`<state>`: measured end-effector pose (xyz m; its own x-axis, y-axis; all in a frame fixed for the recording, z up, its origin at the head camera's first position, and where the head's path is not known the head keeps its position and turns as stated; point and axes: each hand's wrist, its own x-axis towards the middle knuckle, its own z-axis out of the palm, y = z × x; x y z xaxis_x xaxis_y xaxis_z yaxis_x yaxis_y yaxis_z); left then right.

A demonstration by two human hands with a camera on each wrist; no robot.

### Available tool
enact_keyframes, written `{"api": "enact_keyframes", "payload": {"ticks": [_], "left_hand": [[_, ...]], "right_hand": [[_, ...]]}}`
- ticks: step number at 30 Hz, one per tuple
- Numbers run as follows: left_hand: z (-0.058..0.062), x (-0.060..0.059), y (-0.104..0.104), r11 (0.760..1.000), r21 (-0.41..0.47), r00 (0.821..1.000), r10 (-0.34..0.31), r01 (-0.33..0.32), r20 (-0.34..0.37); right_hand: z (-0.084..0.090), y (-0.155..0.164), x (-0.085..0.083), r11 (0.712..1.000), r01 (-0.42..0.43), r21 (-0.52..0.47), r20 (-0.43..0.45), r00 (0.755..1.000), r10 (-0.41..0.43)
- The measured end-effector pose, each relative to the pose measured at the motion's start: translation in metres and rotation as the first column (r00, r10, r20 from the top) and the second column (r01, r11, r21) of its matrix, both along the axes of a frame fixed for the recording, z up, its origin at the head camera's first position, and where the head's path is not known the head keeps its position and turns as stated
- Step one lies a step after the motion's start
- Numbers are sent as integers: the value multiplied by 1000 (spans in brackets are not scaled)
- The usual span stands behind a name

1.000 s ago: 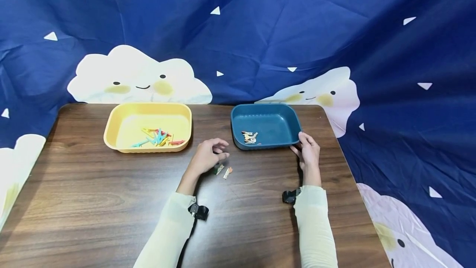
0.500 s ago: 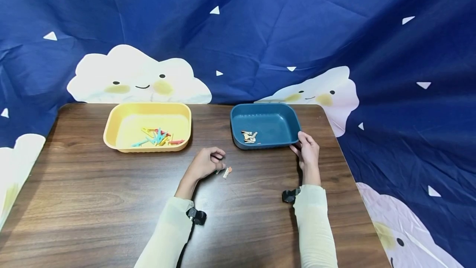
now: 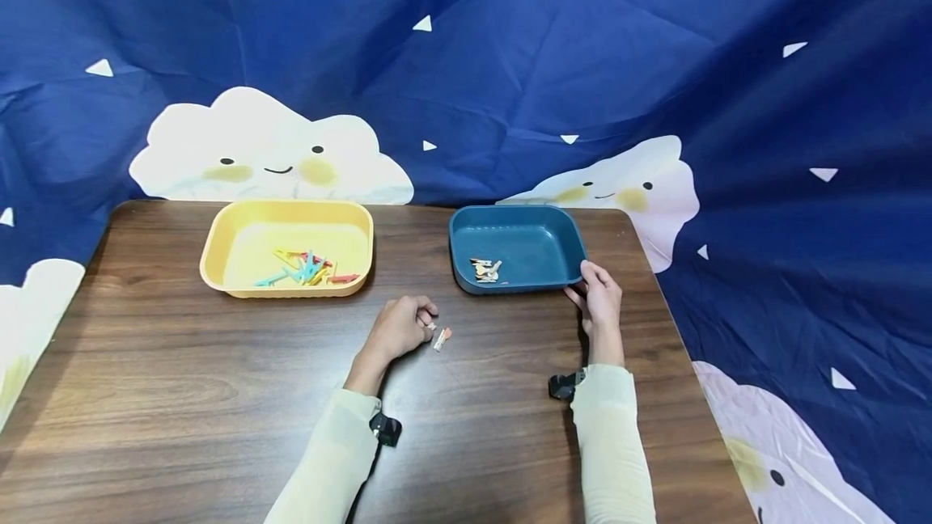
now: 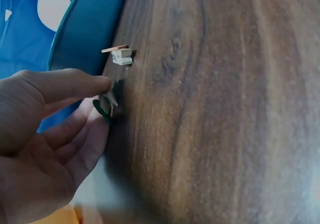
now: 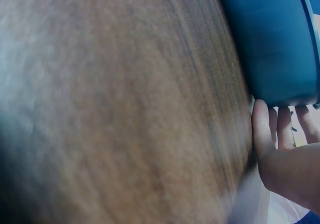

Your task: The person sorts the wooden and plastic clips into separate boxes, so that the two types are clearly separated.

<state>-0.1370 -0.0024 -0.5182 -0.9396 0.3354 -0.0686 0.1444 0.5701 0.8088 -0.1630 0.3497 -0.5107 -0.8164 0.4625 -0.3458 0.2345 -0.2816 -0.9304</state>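
Note:
In the left wrist view, a small wooden clothespin with a green back (image 4: 105, 108) is pinched between the thumb and fingers of my left hand (image 3: 399, 328), just above the table. Right beside it lies another small wooden clothespin with an orange piece (image 3: 442, 339). A dark blue tub (image 3: 524, 288) stands at the back right with several wooden clothespins (image 3: 485, 270) in its near left corner. My right hand (image 3: 603, 297) touches that tub's near right corner. In the right wrist view, its fairly straight fingers (image 5: 285, 129) rest against the tub's outer wall.
On the back left stands a yellow tub (image 3: 218, 273) holding several plastic clothespins (image 3: 309, 268) in red, yellow and light blue. Both tubs are on a brown wooden table (image 3: 182, 395). A blue cloth (image 3: 510, 63) with clouds hangs behind its back edge.
My left hand has come down and slightly left onto the green-backed clothespin and now pinches it. My right hand has stayed at the blue tub's corner.

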Motion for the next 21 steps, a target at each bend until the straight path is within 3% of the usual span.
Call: {"api": "enact_keyframes", "payload": {"ticks": [6,21], "left_hand": [[-1,-1,1,992,121,999,27,-32,43],[-5,-5,-1,949,283,985,105,-141,138]], "right_hand": [[-2,1,2,1000,6,4,-9,1000,-6],[1,0,2,1000,-1,-8,-6,1000,1]]}}
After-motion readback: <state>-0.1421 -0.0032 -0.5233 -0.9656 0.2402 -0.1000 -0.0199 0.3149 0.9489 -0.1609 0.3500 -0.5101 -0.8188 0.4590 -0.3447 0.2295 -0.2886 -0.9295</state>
